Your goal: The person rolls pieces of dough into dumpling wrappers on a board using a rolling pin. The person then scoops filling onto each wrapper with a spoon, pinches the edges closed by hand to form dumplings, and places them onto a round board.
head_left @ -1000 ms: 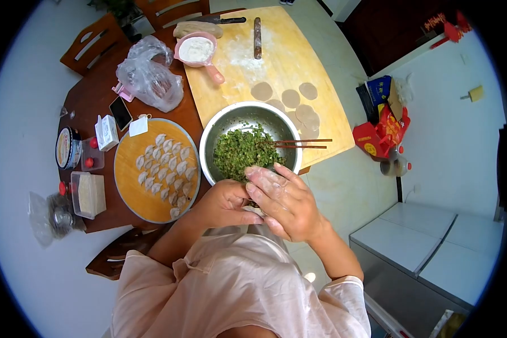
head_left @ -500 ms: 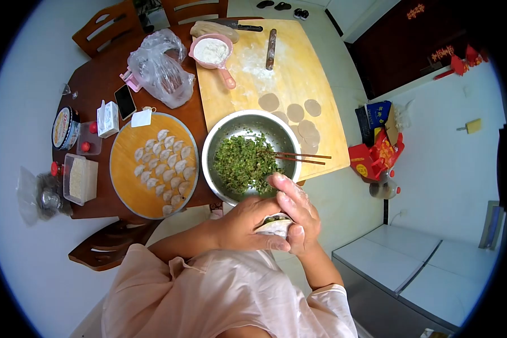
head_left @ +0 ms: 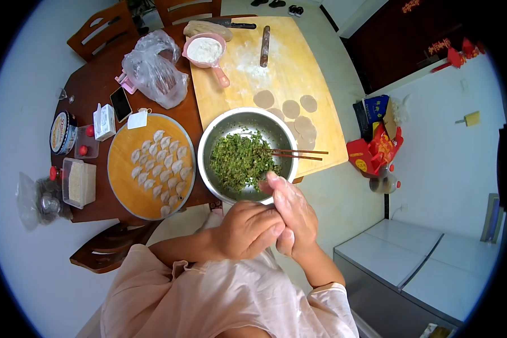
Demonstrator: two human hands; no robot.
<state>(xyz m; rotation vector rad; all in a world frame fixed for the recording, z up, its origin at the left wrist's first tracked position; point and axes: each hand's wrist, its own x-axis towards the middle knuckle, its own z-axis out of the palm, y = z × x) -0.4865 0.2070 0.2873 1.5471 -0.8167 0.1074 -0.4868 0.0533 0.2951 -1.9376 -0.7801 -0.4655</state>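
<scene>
My left hand and my right hand are pressed together just in front of the metal bowl. A dumpling is enclosed between them, hidden now by the fingers and palms. The left fingers are curled closed, while the right fingers lie along them, dusted with flour. Chopped green filling lies in the bowl, and a pair of chopsticks rests in it, sticking out over the right rim. To the left, a round board carries rows of shaped dumplings.
Behind the bowl, a wooden board holds round wrappers, a rolling pin, a knife and a pink scoop of flour. A plastic bag, phone and tubs stand on the table's left.
My hands have closed around the dumpling, whose pale wrapper and filling showed between them before. The view has shifted slightly, so the table things appear a little further left.
</scene>
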